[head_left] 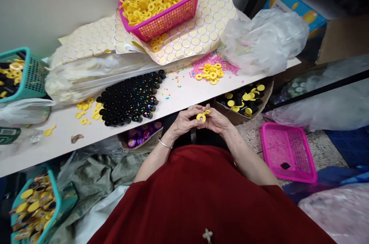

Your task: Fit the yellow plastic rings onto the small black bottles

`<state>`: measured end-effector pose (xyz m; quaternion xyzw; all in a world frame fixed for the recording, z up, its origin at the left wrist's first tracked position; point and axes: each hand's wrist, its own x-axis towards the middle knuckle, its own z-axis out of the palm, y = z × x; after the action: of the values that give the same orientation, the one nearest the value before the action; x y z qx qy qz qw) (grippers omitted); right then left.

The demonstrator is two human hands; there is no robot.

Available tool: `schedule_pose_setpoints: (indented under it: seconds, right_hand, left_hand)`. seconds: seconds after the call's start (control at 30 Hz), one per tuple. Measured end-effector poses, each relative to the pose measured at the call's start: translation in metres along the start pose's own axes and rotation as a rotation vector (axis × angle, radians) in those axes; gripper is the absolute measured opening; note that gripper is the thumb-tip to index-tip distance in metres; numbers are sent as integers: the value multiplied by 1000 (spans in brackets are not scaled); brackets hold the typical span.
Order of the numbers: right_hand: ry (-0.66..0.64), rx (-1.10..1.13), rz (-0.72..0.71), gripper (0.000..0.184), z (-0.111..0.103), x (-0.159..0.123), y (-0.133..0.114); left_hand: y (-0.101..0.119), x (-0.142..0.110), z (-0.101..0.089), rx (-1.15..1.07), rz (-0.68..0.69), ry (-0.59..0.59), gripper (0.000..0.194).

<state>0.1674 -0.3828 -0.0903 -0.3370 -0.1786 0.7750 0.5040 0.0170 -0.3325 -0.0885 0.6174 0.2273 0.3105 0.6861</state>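
In front of my lap, just off the shelf's front edge, my left hand [184, 124] is closed, its thumb and fingers at a yellow ring cap with a tab [201, 117]. Something pinkish shows in the ring's hole; whatever lies beneath it is hidden by the fingers. My right hand [218, 120] closes on the same cap from the other side, fingertips at its tab. Beyond the hands, a small pile of yellow ring caps [211, 72] lies on the white shelf. Left of it, many short black tubes [129, 100] stand packed together, some with coloured beads inside.
Pink beads [206, 62] are spread behind the pile. A pink basket [164, 21] of yellow caps stands on dotted sheets [198, 40]. Below the shelf, a carton [240, 119] holds yellow-capped black tubes. A pink tray [309, 159] sits on the floor; a teal basket [59, 198] stands lower left.
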Motion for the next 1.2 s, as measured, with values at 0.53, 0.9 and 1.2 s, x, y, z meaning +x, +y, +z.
schedule_pose_setpoints:
  seconds: [0.53, 0.9, 1.2]
  right_hand:
    - [-140, -288, -14, 43, -11, -15, -8]
    - [-67, -334, -122, 41, -6, -16, 5]
    - [634, -815, -498, 52, -61, 1, -16]
  left_hand:
    - [7, 0, 9, 285, 55, -221, 41]
    - [-3, 1, 0, 351, 73, -330, 41]
    - [-2, 6, -21, 718, 247, 191, 43]
